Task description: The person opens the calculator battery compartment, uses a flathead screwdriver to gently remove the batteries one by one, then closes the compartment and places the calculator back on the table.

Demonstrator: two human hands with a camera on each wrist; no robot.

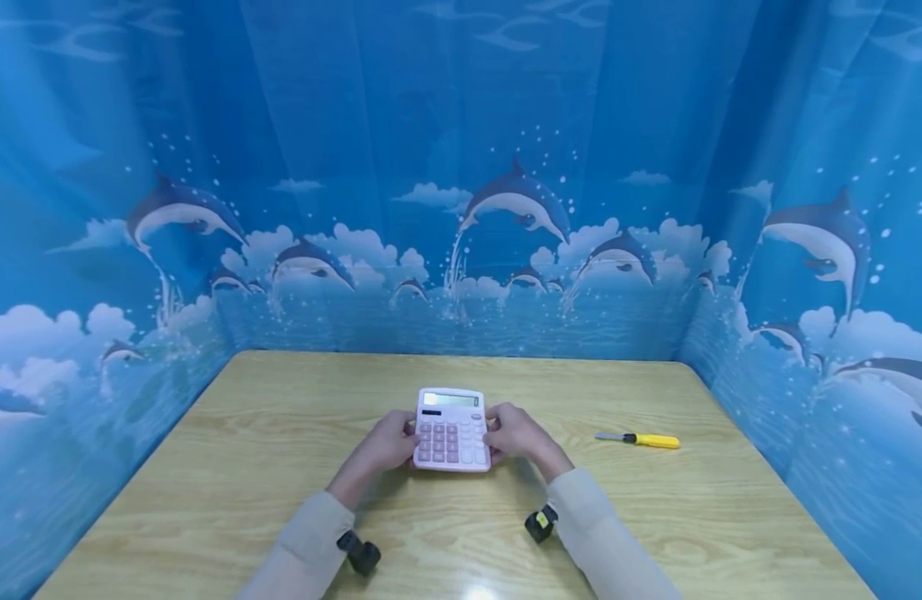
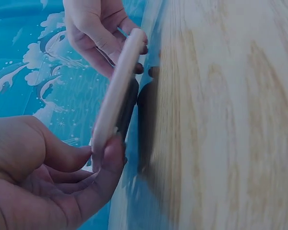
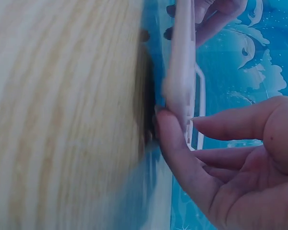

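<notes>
A pale pink calculator (image 1: 452, 429) with a grey display and several rows of keys faces up in the middle of the head view. My left hand (image 1: 392, 439) pinches its left edge, thumb above and fingers beneath. On the opposite edge my right hand (image 1: 515, 431) grips it the same way. In the left wrist view the calculator (image 2: 117, 91) appears side-on, held just off the tabletop with its shadow or reflection beside it. The right wrist view shows the calculator (image 3: 180, 72) between thumb and fingertips; its underside is mostly hidden there.
A screwdriver (image 1: 652, 440) with a yellow handle lies on the wooden table (image 1: 281, 500) to the right of my right hand. Blue curtains (image 1: 461, 108) printed with dolphins hang behind the table and along both sides.
</notes>
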